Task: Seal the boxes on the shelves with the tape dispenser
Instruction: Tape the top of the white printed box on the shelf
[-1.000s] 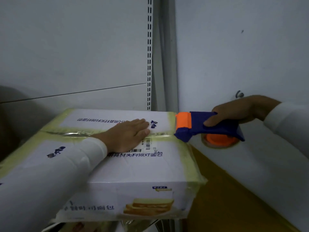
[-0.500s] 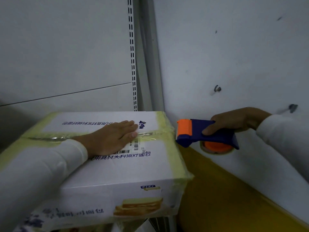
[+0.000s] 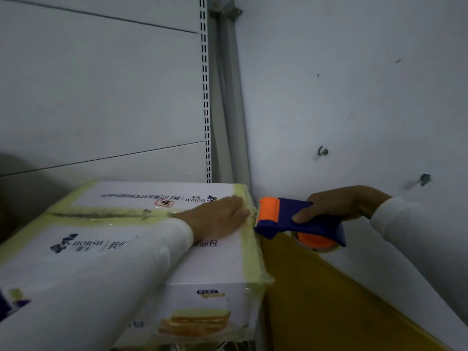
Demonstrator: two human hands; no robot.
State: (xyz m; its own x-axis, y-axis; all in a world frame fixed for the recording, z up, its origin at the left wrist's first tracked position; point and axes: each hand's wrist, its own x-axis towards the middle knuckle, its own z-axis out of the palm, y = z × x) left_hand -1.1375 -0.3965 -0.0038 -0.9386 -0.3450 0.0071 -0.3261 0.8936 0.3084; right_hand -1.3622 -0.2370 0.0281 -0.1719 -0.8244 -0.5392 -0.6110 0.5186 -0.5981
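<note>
The left hand [image 3: 217, 219] lies flat with straight fingers on the taped box [image 3: 141, 254], fingertips at its far edge. Just beyond them, the right hand [image 3: 339, 206] grips the tape dispenser [image 3: 291, 221] beside that edge.

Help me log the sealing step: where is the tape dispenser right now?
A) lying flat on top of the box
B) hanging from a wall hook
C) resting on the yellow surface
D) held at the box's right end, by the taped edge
D: the right hand grips the tape dispenser at the right end of the box, while the left hand presses flat on top.
</note>
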